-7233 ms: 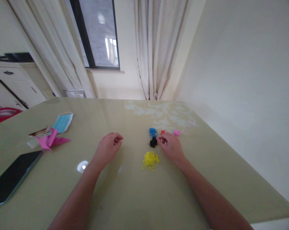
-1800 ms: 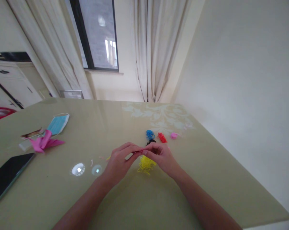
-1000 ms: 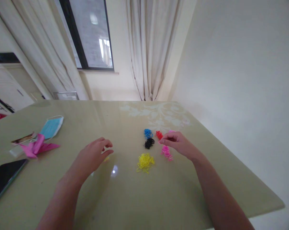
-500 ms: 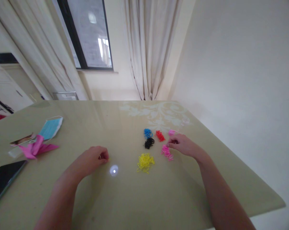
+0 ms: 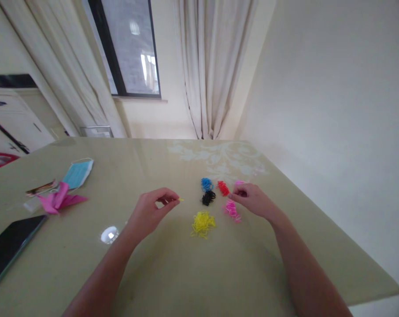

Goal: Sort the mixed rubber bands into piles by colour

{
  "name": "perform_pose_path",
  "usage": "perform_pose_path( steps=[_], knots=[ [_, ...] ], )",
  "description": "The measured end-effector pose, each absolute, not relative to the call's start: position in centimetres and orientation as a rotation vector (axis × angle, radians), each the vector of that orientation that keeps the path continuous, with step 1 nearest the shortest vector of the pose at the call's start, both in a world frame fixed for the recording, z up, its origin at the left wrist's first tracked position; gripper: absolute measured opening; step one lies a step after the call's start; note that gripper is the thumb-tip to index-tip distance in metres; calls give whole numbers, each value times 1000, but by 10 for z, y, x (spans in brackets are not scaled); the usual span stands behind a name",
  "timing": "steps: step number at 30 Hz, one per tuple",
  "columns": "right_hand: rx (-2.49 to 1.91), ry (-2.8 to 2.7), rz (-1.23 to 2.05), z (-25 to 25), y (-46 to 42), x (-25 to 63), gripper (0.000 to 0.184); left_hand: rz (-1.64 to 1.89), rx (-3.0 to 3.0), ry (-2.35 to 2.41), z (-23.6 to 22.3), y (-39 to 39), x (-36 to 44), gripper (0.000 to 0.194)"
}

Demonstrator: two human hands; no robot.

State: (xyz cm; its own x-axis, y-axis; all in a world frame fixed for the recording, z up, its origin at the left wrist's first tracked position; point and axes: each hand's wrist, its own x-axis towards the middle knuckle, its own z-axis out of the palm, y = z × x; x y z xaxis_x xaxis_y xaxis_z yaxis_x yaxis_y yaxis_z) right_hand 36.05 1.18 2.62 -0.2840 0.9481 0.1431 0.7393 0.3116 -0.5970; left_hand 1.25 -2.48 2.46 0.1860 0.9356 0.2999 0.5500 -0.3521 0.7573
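Note:
My left hand is raised over the table, thumb and fingertips pinched on a small yellow rubber band that pokes out to the right. To its right lies a pile of yellow rubber bands. Close to the red pile and just above the pink pile, my right hand is closed in a pinch; whatever its fingertips hold is too small to make out. A lighter pink thing shows partly behind that hand. Small blue and black piles sit together between the hands.
The pale green table has a wall along its right side. At the left lie a blue face mask, a folded pink thing, a brownish strip and a dark tablet or phone. Light reflects beside my left forearm.
My left hand has moved right and away from me, toward the piles, with the yellow band now showing at its fingertips. My right hand has barely shifted. The view has turned slightly left.

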Motion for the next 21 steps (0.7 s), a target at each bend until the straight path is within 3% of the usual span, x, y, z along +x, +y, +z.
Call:
perform_pose_path(
  steps=[7,12,15,19,21],
  knots=[
    [-1041,-1969,842,20,-22,289,35,1141,1950,1228,23,-37,39,10],
    [-963,-2014,760,16,-36,271,27,1070,1951,1184,21,-43,50,10],
    [-971,-1985,734,17,-34,274,28,1021,1937,1188,23,-44,50,14],
    [-960,-1883,773,19,-31,281,26,901,2001,1314,29,-36,29,34],
    [-943,-1822,809,21,-30,284,27,819,2095,1471,29,-30,8,29]
  ],
)
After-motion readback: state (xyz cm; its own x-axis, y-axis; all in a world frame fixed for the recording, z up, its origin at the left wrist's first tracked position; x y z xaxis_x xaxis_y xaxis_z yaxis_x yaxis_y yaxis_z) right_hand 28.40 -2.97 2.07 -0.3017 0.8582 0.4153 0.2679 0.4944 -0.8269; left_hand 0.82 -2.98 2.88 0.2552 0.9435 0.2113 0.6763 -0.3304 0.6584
